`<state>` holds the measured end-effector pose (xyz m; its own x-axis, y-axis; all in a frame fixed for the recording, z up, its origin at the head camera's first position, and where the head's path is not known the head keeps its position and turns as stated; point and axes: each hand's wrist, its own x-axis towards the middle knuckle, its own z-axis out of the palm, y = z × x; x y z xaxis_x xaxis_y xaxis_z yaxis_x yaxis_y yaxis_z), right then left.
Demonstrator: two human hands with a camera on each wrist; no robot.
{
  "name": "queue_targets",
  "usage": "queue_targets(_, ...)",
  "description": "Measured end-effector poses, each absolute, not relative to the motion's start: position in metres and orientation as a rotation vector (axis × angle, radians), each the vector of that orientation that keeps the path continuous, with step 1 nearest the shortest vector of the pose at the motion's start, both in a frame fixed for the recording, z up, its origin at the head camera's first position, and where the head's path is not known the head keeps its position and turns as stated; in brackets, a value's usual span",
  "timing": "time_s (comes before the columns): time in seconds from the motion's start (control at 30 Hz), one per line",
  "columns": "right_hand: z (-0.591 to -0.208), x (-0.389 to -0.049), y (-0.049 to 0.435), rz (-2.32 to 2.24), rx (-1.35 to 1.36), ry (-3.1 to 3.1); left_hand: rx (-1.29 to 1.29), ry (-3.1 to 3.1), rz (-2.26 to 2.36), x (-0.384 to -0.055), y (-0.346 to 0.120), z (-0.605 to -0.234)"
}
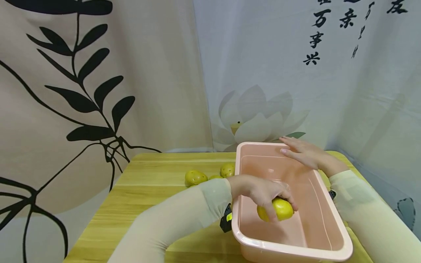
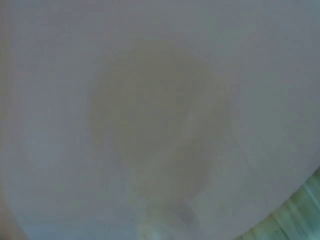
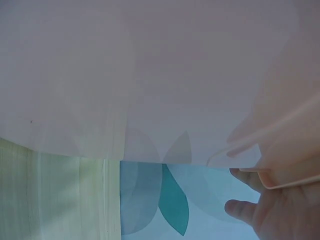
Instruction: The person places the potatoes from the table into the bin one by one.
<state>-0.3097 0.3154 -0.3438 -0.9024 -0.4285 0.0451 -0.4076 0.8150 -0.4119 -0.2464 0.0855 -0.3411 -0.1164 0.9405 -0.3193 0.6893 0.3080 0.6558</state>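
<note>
In the head view, a pink plastic basin (image 1: 248, 239) stands on the wooden table. My left hand (image 1: 263, 190) reaches over its left rim and grips a smooth yellow potato (image 1: 283, 209) inside it, fingers and thumb curled about the potato. My right hand (image 1: 304, 151) rests across the basin's far right corner, its visible fingers fairly straight on the rim. The right wrist view shows fingertips (image 3: 241, 210) by the rim and the pale outer wall close up. In the left wrist view the basin wall (image 2: 270, 125) fills most of the picture, blurred.
Several more yellow potatoes (image 1: 195, 178) lie on the table (image 1: 158, 197) left of the basin, partly hidden by the left arm and basin. Behind the table's far edge hangs a printed curtain (image 1: 164, 73) with leaves, a lotus and characters.
</note>
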Motion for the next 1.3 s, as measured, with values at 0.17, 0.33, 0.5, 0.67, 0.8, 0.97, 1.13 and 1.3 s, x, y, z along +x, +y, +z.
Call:
queue_targets(0.17,-0.3458,-0.3110,0.3162,-0.654,-0.692,2.956,1.216,1.678,0.622,-0.2429,0.0866,-0.3444)
queue_targets(0.33,-0.3469,-0.3115,0.3162,-0.662,-0.710,2.962,1.163,1.649,0.667,-0.2419,0.0863,-0.3468)
queue_targets(0.5,-0.3465,-0.3110,0.3151,-0.658,-0.714,2.957,1.152,1.631,0.698,-0.2423,0.0849,-0.3480)
queue_targets(0.67,-0.3458,-0.3116,0.3143,-0.661,-0.724,2.956,1.144,1.643,0.712,-0.2419,0.0840,-0.3460)
queue_targets(0.8,-0.3452,-0.3110,0.3139,-0.660,-0.718,2.958,1.133,1.641,0.733,-0.2414,0.0834,-0.3451)
queue_targets(0.97,-0.3450,-0.3094,0.3133,-0.650,-0.700,2.960,1.130,1.630,0.744,-0.2415,0.0829,-0.3447)
queue_targets(1.13,-0.3444,-0.3095,0.3136,-0.662,-0.700,2.960,1.144,1.634,0.758,-0.2423,0.0824,-0.3443)
queue_targets(1.3,-0.3433,-0.3086,0.3140,-0.632,-0.709,2.960,1.157,1.632,0.760,-0.2430,0.0826,-0.3457)
